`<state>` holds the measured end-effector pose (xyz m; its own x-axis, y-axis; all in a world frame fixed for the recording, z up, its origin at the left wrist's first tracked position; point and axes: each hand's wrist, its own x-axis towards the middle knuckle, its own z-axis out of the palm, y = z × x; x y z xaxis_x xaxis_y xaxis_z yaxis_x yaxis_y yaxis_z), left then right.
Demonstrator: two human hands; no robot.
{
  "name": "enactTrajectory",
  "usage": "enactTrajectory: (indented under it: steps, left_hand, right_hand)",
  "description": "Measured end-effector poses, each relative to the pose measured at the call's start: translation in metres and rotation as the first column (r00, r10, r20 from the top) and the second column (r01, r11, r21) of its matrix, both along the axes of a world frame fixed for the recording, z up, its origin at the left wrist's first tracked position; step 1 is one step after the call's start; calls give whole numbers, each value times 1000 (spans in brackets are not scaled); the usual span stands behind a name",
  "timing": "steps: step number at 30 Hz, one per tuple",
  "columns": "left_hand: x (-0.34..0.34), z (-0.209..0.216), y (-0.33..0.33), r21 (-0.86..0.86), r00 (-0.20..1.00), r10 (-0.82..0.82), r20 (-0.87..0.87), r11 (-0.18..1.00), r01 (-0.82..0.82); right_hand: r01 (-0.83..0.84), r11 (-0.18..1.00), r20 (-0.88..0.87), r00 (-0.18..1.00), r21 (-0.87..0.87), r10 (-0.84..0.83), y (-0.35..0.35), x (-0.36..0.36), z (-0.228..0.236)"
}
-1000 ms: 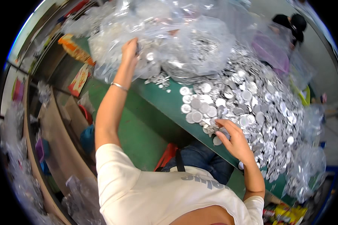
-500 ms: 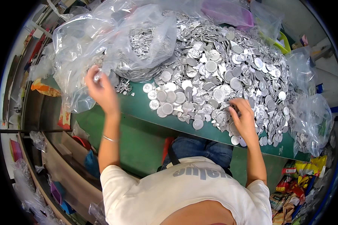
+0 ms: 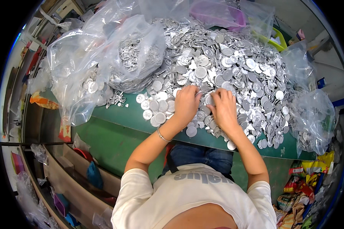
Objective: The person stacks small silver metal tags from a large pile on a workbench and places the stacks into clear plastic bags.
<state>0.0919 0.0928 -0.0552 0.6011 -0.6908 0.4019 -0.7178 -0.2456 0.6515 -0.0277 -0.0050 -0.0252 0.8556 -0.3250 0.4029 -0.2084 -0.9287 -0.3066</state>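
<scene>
A large heap of silvery metal pieces (image 3: 252, 82), mostly round discs with some star-like and ring shapes, covers the green table (image 3: 137, 124). Both of my hands work close together at its near middle. My left hand (image 3: 187, 105) has its fingers bent and pressed together over the heap; a thin edge shows at the fingertips, too small to name. Just to the right, my right hand (image 3: 225, 110) curls its thumb and fingers around a round metal disc (image 3: 209, 100). Several loose discs (image 3: 154, 105) lie flat left of my left hand.
Clear plastic bags of metal pieces (image 3: 139, 57) stand at the left of the table; another bag (image 3: 315, 118) hangs at the right edge. A purple basket (image 3: 218, 15) and a yellow-green basket (image 3: 277, 40) sit behind the heap. Colourful packets (image 3: 311, 171) lie at lower right.
My left hand has moved from the plastic bag at the left to the heap. My right hand has shifted left and away from me, so the hands are now side by side.
</scene>
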Motion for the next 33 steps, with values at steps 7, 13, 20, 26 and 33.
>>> enactTrajectory:
  steps: [7, 13, 20, 26, 33]
  left_hand:
    - [11, 8, 5, -476, 647, -295, -703, 871, -120]
    - [46, 21, -13, -162, 638, -125, -759, 987, 1]
    - [42, 35, -31, 131, 992, -124, 10, 984, 121]
    - [47, 34, -31, 154, 984, -173, 47, 974, 164]
    - [46, 34, -35, 159, 956, -263, 132, 957, 242]
  right_hand:
    - [-92, 960, 204, 978, 264, 38, -11, -11, 4]
    - [110, 990, -7, 994, -89, -111, -46, -14, 24]
    - [102, 992, -61, 992, -75, -107, -49, -15, 14]
    - [41, 996, 26, 999, -83, -39, -46, -12, 11]
    - [55, 998, 60, 997, -27, -54, -40, -18, 4]
